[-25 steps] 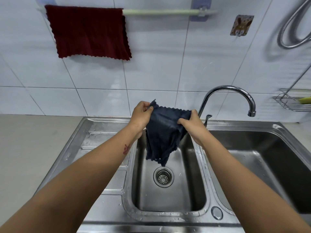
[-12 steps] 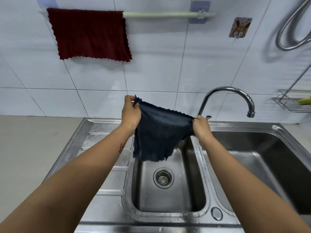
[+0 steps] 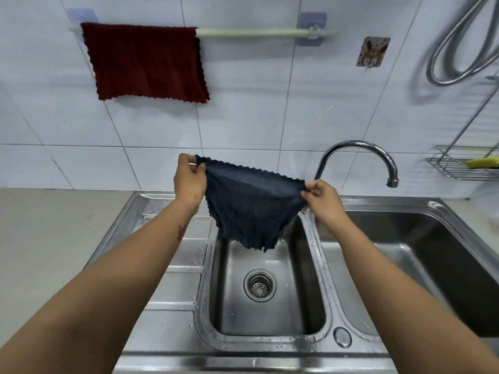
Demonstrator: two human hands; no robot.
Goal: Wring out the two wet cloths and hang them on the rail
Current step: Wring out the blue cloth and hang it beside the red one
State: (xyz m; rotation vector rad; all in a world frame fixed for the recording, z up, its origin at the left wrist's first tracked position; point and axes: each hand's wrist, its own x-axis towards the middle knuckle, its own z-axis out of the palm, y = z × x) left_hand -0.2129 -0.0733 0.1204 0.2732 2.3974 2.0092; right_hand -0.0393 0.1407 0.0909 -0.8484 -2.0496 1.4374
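Observation:
A dark blue cloth [image 3: 249,206] is stretched between my two hands above the small sink basin [image 3: 270,306]. My left hand [image 3: 189,179] pinches its upper left corner and my right hand [image 3: 322,197] pinches the upper right corner, a little lower. The cloth's lower part sags in a loose fold. A dark red cloth [image 3: 147,62] hangs spread over the left half of the pale green rail [image 3: 256,32] on the tiled wall. The rail's right half is bare.
A curved chrome tap [image 3: 359,151] rises just right of my right hand. A larger basin [image 3: 432,252] lies to the right and a ribbed draining board [image 3: 178,255] to the left. A wire rack [image 3: 464,163] and a metal hose [image 3: 459,47] hang at far right.
The blue cloth went from a bunched bundle to a spread sheet. Both hands moved apart and upward, the left one higher, each holding a top corner.

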